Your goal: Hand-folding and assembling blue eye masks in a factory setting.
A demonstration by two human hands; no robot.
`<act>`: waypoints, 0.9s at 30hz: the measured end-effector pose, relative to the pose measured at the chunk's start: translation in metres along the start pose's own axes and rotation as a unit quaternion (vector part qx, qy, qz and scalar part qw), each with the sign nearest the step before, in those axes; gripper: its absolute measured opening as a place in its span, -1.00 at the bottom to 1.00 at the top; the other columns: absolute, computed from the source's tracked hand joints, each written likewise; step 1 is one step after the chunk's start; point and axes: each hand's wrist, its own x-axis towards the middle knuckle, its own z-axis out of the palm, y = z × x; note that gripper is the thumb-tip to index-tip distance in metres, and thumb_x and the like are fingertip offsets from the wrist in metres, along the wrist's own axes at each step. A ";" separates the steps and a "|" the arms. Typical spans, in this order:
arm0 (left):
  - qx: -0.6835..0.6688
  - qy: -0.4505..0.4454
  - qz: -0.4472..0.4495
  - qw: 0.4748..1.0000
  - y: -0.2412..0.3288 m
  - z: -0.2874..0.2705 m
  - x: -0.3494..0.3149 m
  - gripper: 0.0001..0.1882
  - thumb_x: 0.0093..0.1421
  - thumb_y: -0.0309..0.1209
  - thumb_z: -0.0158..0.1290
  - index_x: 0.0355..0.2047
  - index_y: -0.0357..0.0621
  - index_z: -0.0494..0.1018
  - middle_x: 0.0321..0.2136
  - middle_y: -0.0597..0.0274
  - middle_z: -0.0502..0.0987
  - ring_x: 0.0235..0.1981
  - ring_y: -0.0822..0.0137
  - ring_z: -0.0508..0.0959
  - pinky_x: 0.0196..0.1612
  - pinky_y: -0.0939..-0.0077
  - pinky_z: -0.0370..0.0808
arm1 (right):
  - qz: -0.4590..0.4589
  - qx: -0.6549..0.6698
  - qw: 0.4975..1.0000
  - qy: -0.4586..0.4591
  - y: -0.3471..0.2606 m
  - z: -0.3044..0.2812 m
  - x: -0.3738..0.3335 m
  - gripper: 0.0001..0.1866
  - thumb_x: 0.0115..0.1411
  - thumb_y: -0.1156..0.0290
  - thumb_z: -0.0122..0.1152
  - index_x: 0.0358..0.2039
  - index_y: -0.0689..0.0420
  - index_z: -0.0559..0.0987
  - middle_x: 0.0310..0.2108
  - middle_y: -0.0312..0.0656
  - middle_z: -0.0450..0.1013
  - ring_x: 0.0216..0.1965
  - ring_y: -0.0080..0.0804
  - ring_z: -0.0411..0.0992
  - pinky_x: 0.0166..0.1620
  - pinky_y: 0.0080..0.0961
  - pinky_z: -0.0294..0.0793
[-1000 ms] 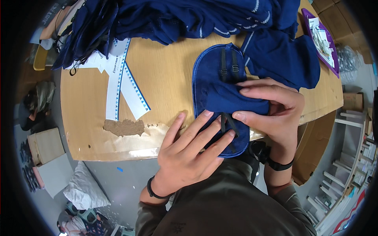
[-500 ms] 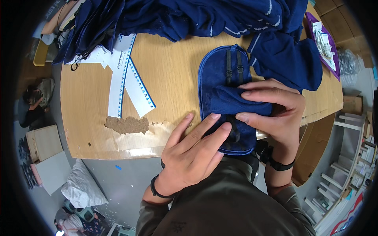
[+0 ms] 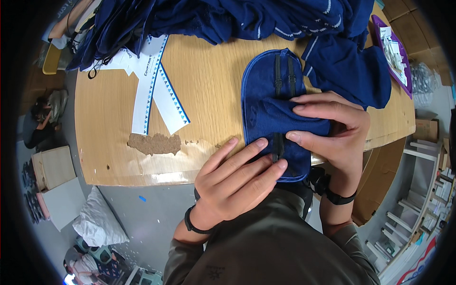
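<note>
A dark blue eye mask (image 3: pixel 260 71) with shiny piping lies lengthwise near the table's front edge, black elastic straps with sliders (image 3: pixel 279 78) along its far half. Across its middle rests a folded navy knit sock (image 3: pixel 285 116). My right hand (image 3: pixel 339 126) is closed round the sock's right side, thumb near and fingers far, pressing it onto the mask. My left hand (image 3: pixel 237 183) lies over the mask's near left edge, fingertips closed on a bunched length of black strap (image 3: pixel 278 146) just in front of the sock. Part of the strap is hidden beneath those fingers.
A heap of navy knit socks (image 3: pixel 204 21) covers the table's far side, with one sock (image 3: pixel 349 71) spread at the right. White paper bands (image 3: pixel 148 90) with blue edging lie left, near a torn patch of tabletop (image 3: pixel 154 144). A purple tray (image 3: pixel 406 83) holds small packets.
My left fingertips have moved slightly right and drawn the loose black strap loop into a narrow bunch. My right hand keeps its grip on the sock. The whole view has shifted a little.
</note>
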 end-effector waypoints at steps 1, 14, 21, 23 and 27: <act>0.003 -0.011 -0.015 1.000 0.001 -0.001 0.001 -0.67 -0.01 -0.40 0.23 -0.16 0.05 0.61 -0.38 0.39 0.63 -0.09 0.32 0.62 0.08 0.28 0.45 | 0.001 0.000 1.000 0.000 0.000 0.000 0.000 -0.64 -0.30 0.56 0.55 -0.36 0.18 0.71 -0.32 -0.13 0.62 -0.26 -0.36 0.57 -0.15 -0.52 0.48; 0.025 -0.006 -0.028 0.999 0.002 0.001 0.004 -0.67 0.02 -0.35 0.26 -0.14 0.15 0.60 -0.39 0.47 0.62 -0.12 0.39 0.62 0.06 0.32 0.46 | -0.012 -0.007 1.000 -0.005 0.001 -0.001 0.001 -0.64 -0.29 0.54 0.55 -0.36 0.18 0.71 -0.33 -0.15 0.62 -0.27 -0.37 0.57 -0.16 -0.52 0.48; 0.018 -0.001 -0.034 0.999 0.003 0.000 0.008 -0.71 -0.08 -0.36 0.27 -0.28 0.24 0.65 -0.36 0.50 0.60 -0.15 0.33 0.56 -0.07 0.32 0.53 | -0.004 -0.004 1.000 -0.029 0.002 -0.003 0.000 -0.57 -0.37 0.61 0.55 -0.34 0.27 0.68 -0.27 0.01 0.59 -0.21 -0.32 0.55 -0.09 -0.50 0.48; 0.010 0.001 -0.031 0.999 0.002 0.001 0.008 -0.72 -0.12 -0.37 0.27 -0.32 0.22 0.66 -0.34 0.49 0.59 -0.16 0.30 0.55 -0.11 0.31 0.55 | -0.007 0.002 1.000 -0.013 0.003 0.000 0.000 -0.60 -0.33 0.58 0.55 -0.35 0.23 0.69 -0.30 -0.06 0.60 -0.24 -0.35 0.56 -0.13 -0.51 0.48; -0.006 0.002 -0.031 1.000 0.003 -0.001 0.008 -0.69 -0.25 -0.33 0.26 -0.38 0.16 0.68 -0.36 0.41 0.60 -0.22 0.19 0.52 -0.11 0.31 0.54 | -0.004 0.003 1.000 -0.023 0.003 -0.002 -0.002 -0.58 -0.36 0.61 0.55 -0.35 0.28 0.67 -0.28 0.01 0.59 -0.21 -0.31 0.55 -0.09 -0.49 0.48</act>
